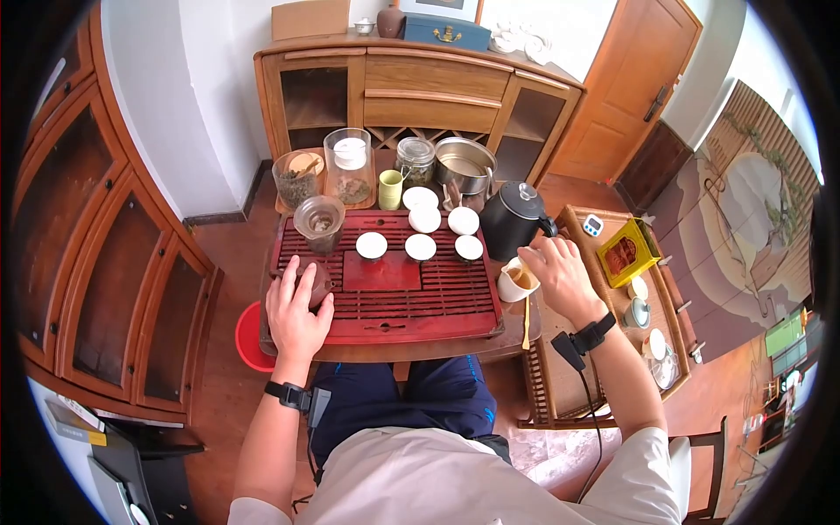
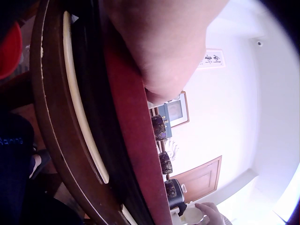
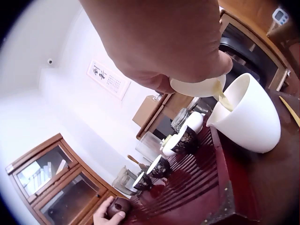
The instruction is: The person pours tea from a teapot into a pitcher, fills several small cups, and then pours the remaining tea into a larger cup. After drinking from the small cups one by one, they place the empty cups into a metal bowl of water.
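Note:
My left hand (image 1: 296, 315) grips a small dark brown clay teapot (image 1: 320, 287) at the left front of the red slatted tea tray (image 1: 385, 330); the right wrist view shows fingers and thumb on either side of it. Pinched in my right hand (image 1: 564, 278) is a small white bowl-shaped vessel (image 3: 199, 88), partly covered by the fingers. It is tilted over a white pitcher (image 3: 255, 119) just right of the tray. Something yellowish (image 3: 221, 93) runs from its edge into the pitcher's mouth. Amber-brown colour (image 1: 522, 277) shows inside the pitcher.
Several dark cups with white insides, such as one cup (image 1: 421, 248), stand on the tray near a glass vessel (image 1: 320, 219). A black kettle (image 1: 516, 219) is behind the pitcher, a slim yellow tool (image 1: 527, 324) beside it. Jars and a steel pot (image 1: 465, 164) line the back.

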The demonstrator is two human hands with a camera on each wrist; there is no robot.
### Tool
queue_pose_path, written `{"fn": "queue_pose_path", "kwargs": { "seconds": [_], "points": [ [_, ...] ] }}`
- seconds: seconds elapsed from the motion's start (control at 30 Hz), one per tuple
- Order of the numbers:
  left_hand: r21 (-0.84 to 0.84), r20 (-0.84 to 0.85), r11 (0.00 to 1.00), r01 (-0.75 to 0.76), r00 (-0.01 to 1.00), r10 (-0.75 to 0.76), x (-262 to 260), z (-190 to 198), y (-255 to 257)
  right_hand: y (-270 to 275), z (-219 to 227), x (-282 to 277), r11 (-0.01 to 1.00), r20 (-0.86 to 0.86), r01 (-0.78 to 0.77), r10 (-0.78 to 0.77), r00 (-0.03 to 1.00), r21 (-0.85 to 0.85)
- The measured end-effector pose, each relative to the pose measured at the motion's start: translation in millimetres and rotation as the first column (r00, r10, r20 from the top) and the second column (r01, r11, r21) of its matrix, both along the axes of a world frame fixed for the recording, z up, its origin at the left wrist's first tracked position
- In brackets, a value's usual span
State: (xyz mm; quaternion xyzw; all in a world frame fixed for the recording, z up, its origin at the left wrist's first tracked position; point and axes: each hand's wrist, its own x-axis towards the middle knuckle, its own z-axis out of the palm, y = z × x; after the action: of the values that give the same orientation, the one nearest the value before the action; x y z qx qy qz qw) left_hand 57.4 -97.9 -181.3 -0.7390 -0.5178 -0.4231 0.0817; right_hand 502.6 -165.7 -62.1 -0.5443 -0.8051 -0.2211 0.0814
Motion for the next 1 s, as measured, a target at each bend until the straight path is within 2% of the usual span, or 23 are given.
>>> {"fn": "queue_pose_path", "kwargs": {
  "seconds": [0.07, 0.2, 0.3, 0.47, 0.53, 0.57, 0.63, 0.67, 0.73, 0.8, 0.83, 0.9, 1.0],
  "points": [
    [-0.002, 0.003, 1.0, 0.001, 1.0, -0.001, 0, 0, 0, -1, 2, -2, 0.991, 0.132, -0.113, 0.103, 0.986, 0.068],
    [0.002, 0.003, 1.0, 0.005, 1.0, -0.005, -1, -1, 0, 0, -3, -1, 0.992, 0.223, -0.12, 0.108, 0.969, 0.041],
    [-0.002, 0.002, 1.0, 0.003, 1.0, -0.003, 0, 0, 1, 1, -5, 2, 0.988, 0.165, -0.07, 0.046, 0.985, 0.141],
    [0.008, -0.004, 1.0, 0.008, 1.0, -0.008, 0, -1, 2, 1, -7, 1, 0.994, 0.147, -0.018, 0.003, 0.989, 0.106],
    [-0.005, 0.005, 1.0, 0.007, 1.0, -0.007, -1, -1, 0, 3, -7, 1, 0.984, 0.033, -0.027, 0.021, 0.999, 0.178],
    [-0.01, 0.005, 1.0, 0.003, 1.0, -0.003, -3, -3, -2, 2, -8, 1, 0.985, 0.033, -0.031, 0.025, 0.999, 0.172],
    [-0.004, -0.001, 1.0, 0.003, 1.0, -0.003, -1, -2, 1, 0, -5, 5, 0.997, -0.021, 0.052, -0.05, 0.999, 0.061],
    [0.001, 0.002, 1.0, 0.004, 1.0, -0.004, 0, 0, 3, 0, -3, 5, 0.996, -0.018, 0.053, -0.051, 0.999, 0.065],
    [0.007, -0.001, 1.0, 0.003, 1.0, -0.003, -1, 0, 0, 0, -3, 2, 0.986, -0.172, 0.163, -0.155, 0.973, 0.032],
    [0.004, 0.005, 1.0, 0.007, 1.0, -0.007, -1, -1, -1, 4, -6, 3, 0.967, -0.335, 0.252, -0.252, 0.908, -0.046],
    [0.005, 0.011, 1.0, 0.016, 1.0, -0.016, -1, 0, 0, 9, -9, 3, 0.968, -0.334, 0.248, -0.247, 0.91, -0.042],
    [0.009, 0.009, 1.0, 0.003, 1.0, -0.003, 0, 1, 0, 19, -12, -4, 0.975, -0.645, 0.221, -0.165, 0.746, 0.006],
    [0.02, 0.003, 1.0, 0.0, 1.0, 0.0, 0, 2, -1, 43, -4, -38, 0.989, -0.716, 0.126, -0.144, 0.683, -0.079]
  ]
}}
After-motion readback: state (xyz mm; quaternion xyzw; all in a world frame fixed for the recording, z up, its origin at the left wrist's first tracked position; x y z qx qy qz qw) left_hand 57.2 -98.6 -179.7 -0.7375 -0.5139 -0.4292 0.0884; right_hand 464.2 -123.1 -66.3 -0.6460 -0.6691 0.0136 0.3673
